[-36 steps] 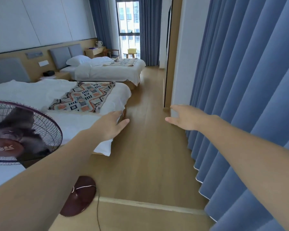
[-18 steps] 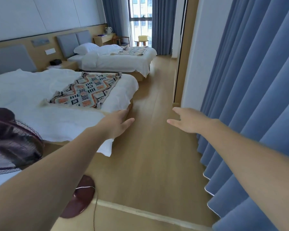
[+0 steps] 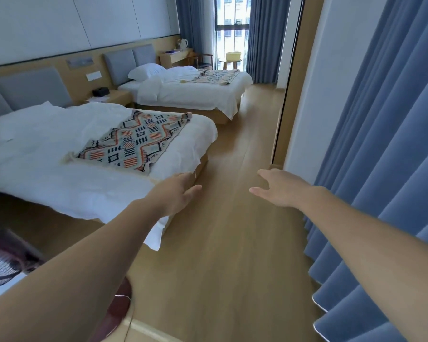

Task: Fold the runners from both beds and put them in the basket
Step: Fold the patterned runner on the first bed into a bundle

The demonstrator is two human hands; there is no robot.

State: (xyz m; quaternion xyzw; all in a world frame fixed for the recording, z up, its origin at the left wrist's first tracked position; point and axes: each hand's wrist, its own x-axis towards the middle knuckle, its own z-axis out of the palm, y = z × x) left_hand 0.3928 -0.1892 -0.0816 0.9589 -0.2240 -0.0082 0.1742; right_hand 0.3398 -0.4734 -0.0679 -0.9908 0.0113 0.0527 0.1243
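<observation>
A patterned runner [image 3: 134, 141] with orange, black and grey diamonds lies spread across the foot of the near bed [image 3: 59, 169]. A second, paler runner [image 3: 218, 76] lies on the far bed [image 3: 188, 95]. A yellow basket [image 3: 233, 56] stands on a small round table by the window. My left hand [image 3: 177, 193] is stretched out, open and empty, over the near bed's front corner. My right hand [image 3: 279, 190] hangs open and empty above the wooden floor, to the right of the bed.
Blue curtains [image 3: 381, 169] hang along the right side. A dark red fan [image 3: 0, 255] stands at the lower left, its round base [image 3: 119, 309] and cord on the floor. A wooden floor aisle [image 3: 232, 218] runs between beds and wall. A nightstand [image 3: 109, 96] sits between the beds.
The view has moved forward and to the right along the aisle, so the near bed and its runner are closer. The fan has slid towards the left edge. Both hands stay open and outstretched.
</observation>
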